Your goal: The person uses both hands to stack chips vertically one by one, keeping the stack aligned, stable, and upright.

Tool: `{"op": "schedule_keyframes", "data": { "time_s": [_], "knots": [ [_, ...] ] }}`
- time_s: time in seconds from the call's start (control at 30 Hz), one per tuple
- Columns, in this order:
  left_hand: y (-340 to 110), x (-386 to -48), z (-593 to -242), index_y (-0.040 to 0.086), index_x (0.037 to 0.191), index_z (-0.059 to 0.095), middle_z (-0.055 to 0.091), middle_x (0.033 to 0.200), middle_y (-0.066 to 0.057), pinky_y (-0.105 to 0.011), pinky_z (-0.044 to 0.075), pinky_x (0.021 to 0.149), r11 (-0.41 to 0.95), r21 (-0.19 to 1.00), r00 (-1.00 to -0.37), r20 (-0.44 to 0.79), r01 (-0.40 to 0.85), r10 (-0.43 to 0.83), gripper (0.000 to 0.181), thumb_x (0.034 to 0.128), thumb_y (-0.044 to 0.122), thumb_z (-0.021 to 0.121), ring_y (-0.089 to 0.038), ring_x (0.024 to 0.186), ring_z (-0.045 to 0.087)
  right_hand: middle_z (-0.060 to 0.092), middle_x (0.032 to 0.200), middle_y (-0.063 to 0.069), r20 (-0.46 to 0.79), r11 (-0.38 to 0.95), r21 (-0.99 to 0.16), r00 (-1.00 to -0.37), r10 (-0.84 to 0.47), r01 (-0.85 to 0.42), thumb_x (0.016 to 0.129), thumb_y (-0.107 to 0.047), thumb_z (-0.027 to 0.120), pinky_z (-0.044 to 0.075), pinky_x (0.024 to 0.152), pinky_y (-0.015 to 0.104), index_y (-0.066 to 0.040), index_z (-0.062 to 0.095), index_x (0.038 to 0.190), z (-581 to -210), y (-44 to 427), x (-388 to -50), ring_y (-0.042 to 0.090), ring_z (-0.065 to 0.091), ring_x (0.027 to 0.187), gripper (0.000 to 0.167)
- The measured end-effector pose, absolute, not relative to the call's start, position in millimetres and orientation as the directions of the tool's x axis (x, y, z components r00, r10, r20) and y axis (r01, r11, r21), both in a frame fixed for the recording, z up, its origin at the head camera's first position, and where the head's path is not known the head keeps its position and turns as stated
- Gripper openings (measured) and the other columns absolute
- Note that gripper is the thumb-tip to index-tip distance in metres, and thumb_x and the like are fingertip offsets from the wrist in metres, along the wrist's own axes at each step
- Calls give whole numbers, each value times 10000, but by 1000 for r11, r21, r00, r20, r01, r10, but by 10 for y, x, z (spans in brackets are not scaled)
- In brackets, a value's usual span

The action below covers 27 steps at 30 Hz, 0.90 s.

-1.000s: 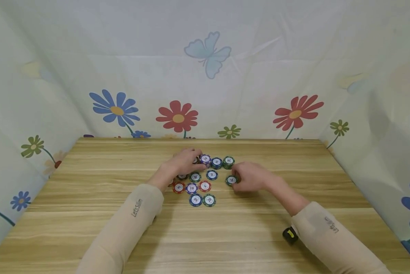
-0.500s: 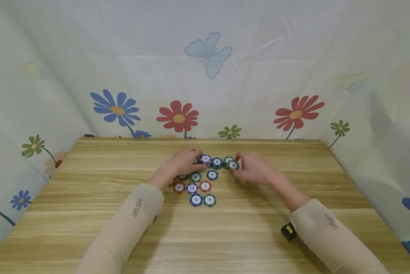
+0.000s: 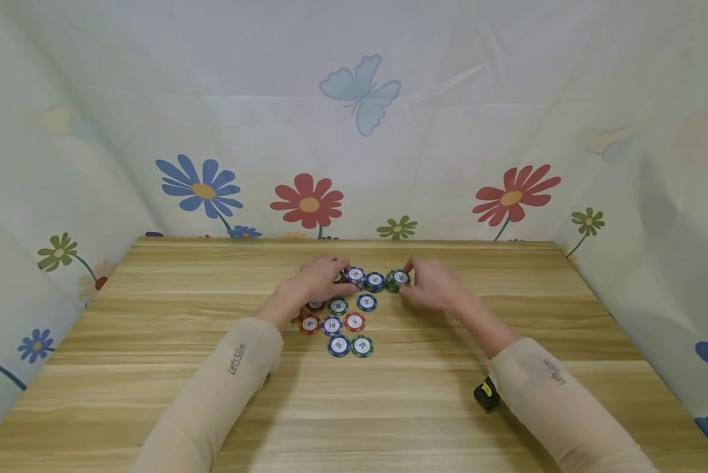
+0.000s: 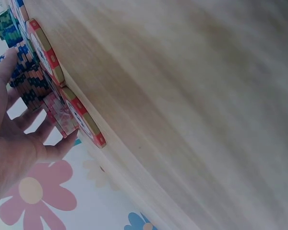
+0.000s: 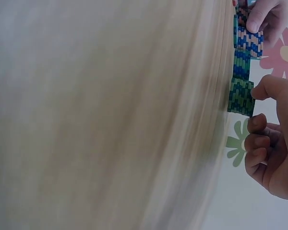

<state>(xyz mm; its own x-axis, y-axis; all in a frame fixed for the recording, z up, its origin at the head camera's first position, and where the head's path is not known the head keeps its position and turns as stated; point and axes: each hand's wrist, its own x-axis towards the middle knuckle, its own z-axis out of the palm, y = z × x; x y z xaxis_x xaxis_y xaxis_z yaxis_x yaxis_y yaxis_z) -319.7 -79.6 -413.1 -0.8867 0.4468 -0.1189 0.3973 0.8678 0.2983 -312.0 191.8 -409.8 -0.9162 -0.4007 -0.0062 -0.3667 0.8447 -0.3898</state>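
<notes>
Stacks of poker chips form a row near the back of the table. In the head view my left hand [image 3: 318, 279] curls around its left end, beside the purple-topped stack [image 3: 355, 275]; the left wrist view shows my fingers and thumb [image 4: 10, 58] along the stacks, with a red stack [image 4: 60, 113] at one end. A blue stack [image 3: 375, 282] stands between that and the green stack [image 3: 398, 281] at the right end. My right hand [image 3: 433, 284] pinches the top green chip there; in the right wrist view, thumb and forefinger meet the edge of the green stack [image 5: 241, 96].
Loose chips lie flat in front of the row, among them a blue one [image 3: 366, 302], a red one [image 3: 354, 321] and a green one [image 3: 362, 346]. A black object with a yellow mark [image 3: 486, 394] is by my right sleeve. Flowered cloth [image 3: 223, 118] surrounds the table [image 3: 389, 420].
My right hand has carried a green chip from the table up and back onto the green stack, where it now lines up on top. My left hand has stayed in place.
</notes>
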Motion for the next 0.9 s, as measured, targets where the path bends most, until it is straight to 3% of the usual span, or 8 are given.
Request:
{"op": "schedule_keyframes", "data": {
  "time_s": [0.43,0.9],
  "knots": [
    [-797,-3181,-4095,147,1460,531,514,1472,-121,-619,352,1101,869,305,-888,-125,389,442,618,986,527,643,-321,1348,460,622,775,26,-16,843,-379,-908,-418,-381,935,-271,719,486,537,317,21,594,1319,-4092,1892,-3137,161,580,621,498],
    [-796,-3170,-4100,151,1460,533,516,1471,-119,-624,348,1099,867,312,-888,-124,388,442,608,989,519,643,-325,1341,454,619,746,16,-4,833,-378,-899,-438,-404,933,-221,735,478,536,313,24,639,1261,-4077,1880,-3134,153,572,612,421]
  ]
}}
